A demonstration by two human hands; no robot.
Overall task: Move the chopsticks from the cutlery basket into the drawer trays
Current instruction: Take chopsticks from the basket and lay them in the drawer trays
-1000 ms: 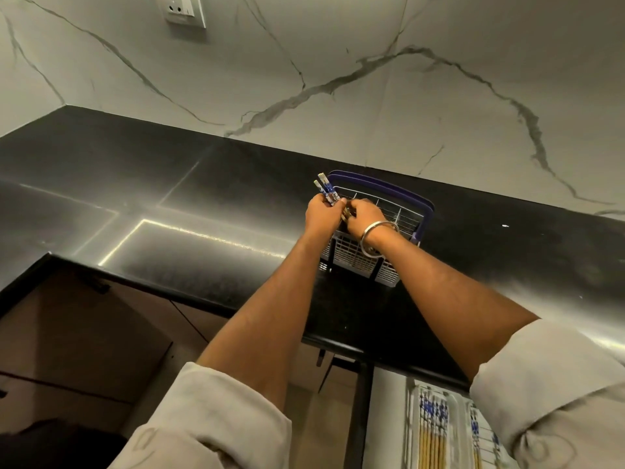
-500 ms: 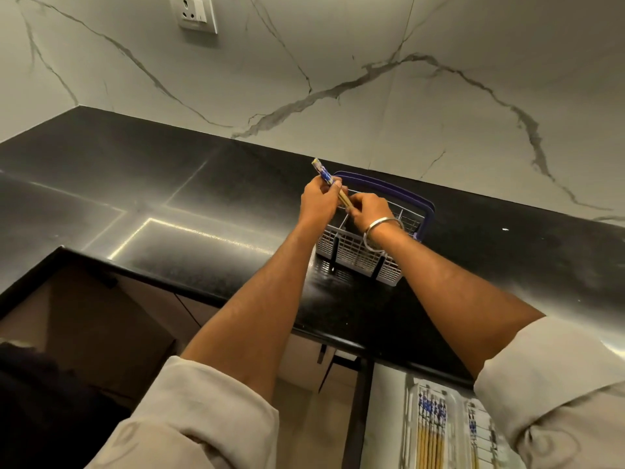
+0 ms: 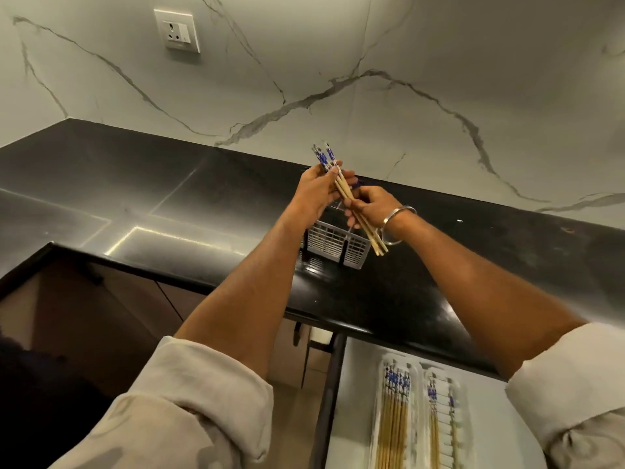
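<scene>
A small bundle of wooden chopsticks point(image 3: 342, 186) with blue-patterned tops is held up in the air above the white cutlery basket point(image 3: 333, 243) on the black counter. My left hand point(image 3: 314, 194) grips the bundle near its blue tops. My right hand point(image 3: 370, 206), with a metal bangle on the wrist, grips it lower down; the thin tips stick out below that hand. At the bottom right an open drawer holds two clear trays point(image 3: 417, 374). The left tray carries several chopsticks point(image 3: 394, 421); the right tray has a few point(image 3: 436, 421).
The black counter point(image 3: 169, 211) runs along a marble wall with a white socket point(image 3: 176, 30) at the top left. Brown cabinet doors point(image 3: 111, 309) sit below the counter edge. The drawer's dark front edge point(image 3: 326, 401) stands beside the trays.
Both hands have lifted the chopsticks up and clear of the basket. The bundle now hangs tilted in the air between the hands. The camera view has shifted slightly downward.
</scene>
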